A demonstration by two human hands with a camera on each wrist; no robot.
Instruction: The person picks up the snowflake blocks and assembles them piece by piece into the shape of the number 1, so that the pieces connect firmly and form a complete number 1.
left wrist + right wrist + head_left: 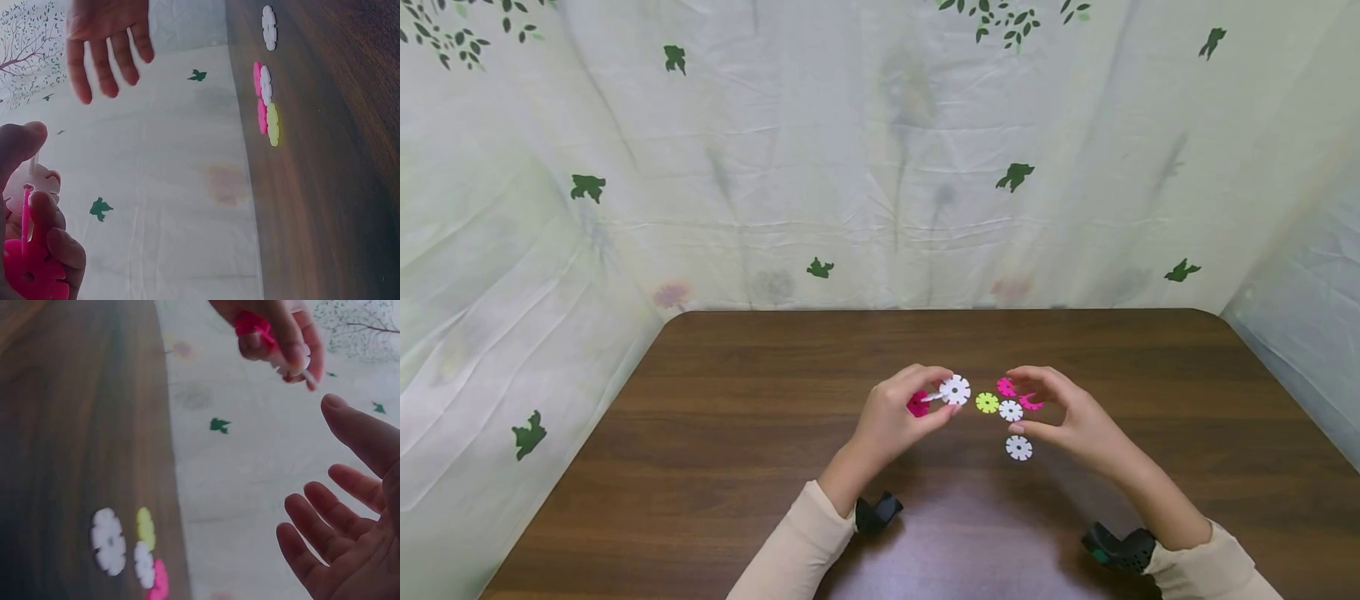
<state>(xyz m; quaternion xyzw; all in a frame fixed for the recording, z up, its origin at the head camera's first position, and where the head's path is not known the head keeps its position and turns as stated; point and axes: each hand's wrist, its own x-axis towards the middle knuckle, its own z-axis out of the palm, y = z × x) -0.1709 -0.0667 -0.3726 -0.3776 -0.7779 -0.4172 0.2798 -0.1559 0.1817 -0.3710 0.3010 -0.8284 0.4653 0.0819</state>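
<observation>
My left hand (891,410) grips a joined piece of notched flower-shaped discs above the table. A white disc (955,390) sticks out at its fingertips, and a pink disc (917,404) shows nearer the palm. In the left wrist view, the white disc (44,181) and pink disc (36,272) are partly covered by fingers. My right hand (1078,421) hovers with spread, relaxed fingers and holds nothing. Near it on the table lie a yellow-green disc (987,403), a white disc (1011,411), two pink discs (1006,386) and, closer to me, another white disc (1018,448).
The brown wooden table (737,467) has rounded far corners. Behind it and at both sides hangs a pale curtain (865,192) with green leaf shapes. Each wrist wears a dark camera mount, such as the right one (1120,548).
</observation>
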